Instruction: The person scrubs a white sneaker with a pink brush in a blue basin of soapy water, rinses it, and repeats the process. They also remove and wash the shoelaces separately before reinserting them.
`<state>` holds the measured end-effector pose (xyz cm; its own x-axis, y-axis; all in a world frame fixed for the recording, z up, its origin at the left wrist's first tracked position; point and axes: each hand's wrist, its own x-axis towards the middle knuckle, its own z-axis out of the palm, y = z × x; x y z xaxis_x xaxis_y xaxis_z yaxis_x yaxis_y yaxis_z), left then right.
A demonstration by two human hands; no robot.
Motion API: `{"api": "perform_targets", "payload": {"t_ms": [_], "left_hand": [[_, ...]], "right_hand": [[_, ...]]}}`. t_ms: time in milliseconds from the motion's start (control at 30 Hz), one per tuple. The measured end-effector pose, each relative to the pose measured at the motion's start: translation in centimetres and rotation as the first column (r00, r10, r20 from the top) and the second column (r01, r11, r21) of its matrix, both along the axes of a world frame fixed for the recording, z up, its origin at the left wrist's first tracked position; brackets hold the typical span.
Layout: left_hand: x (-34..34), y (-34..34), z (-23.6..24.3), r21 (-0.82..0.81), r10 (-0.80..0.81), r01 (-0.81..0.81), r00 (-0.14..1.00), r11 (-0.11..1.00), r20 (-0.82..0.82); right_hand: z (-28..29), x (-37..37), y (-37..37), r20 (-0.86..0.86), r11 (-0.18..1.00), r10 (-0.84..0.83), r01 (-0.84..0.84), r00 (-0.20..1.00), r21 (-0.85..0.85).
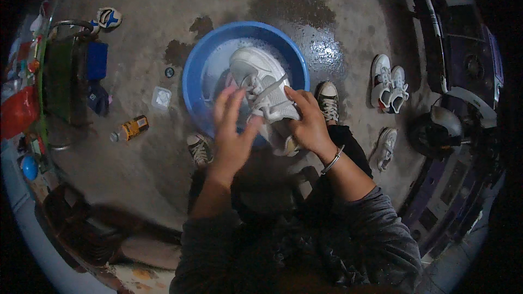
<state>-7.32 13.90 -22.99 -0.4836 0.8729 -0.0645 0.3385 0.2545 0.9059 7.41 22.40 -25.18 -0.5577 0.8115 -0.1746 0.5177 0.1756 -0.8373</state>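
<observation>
White sneaker [251,65] with grey strap, held over a round, sudsy blue plastic basin [190,71]; right hand [313,122] clamped on its heel end; left hand [234,141] with fingers spread by the laces, contact uncertain through blur. Hands and shoe partly hide the basin's near rim. Nearby: orange-labelled plastic bottle [131,129], grey concrete floor [147,54]

On the concrete floor [158,190], a yellow-orange bottle [132,128] lies on its side at nine o'clock, a small whitish container [161,98] nearer ten, a small dark disc [169,72] at ten. Farther out, a round blue object [29,167] sits just below nine; damp staining [291,6] spreads past twelve.
</observation>
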Motion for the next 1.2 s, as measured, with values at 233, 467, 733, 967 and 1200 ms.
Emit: {"api": "perform_targets", "payload": {"t_ms": [233,467,733,967,1200], "left_hand": [[2.6,-0.8,0.0,-0.002,-0.093,0.094,0.981,0.996,-0.170],[4.5,-1.9,1.6,0.088,0.107,-0.176,0.853,0.980,0.510],[6.4,-3.1,8.2,0.017,-0.036,0.032,0.939,0.999,0.342],[5.2,-3.3,15.3,0.382,-0.029,-0.314,0.739,0.869,0.674],[7.4,-3.4,21.5,0.473,-0.089,-0.314,0.751,0.823,0.654]], "right_hand": [[1.0,0.2,-1.6,0.010,0.989,0.037,-0.038,0.999,0.145],[2.9,2.5,-2.5,-0.017,0.976,0.113,-0.107,0.993,0.190],[6.6,5.7,-4.1,-0.135,0.992,0.060,-0.045,0.989,0.117],[7.2,9.1,-5.8,-0.103,0.989,0.008,-0.023,0.995,-0.145],[8.5,10.8,-7.1,-0.253,0.908,-0.109,-0.008,0.961,-0.420]]}}
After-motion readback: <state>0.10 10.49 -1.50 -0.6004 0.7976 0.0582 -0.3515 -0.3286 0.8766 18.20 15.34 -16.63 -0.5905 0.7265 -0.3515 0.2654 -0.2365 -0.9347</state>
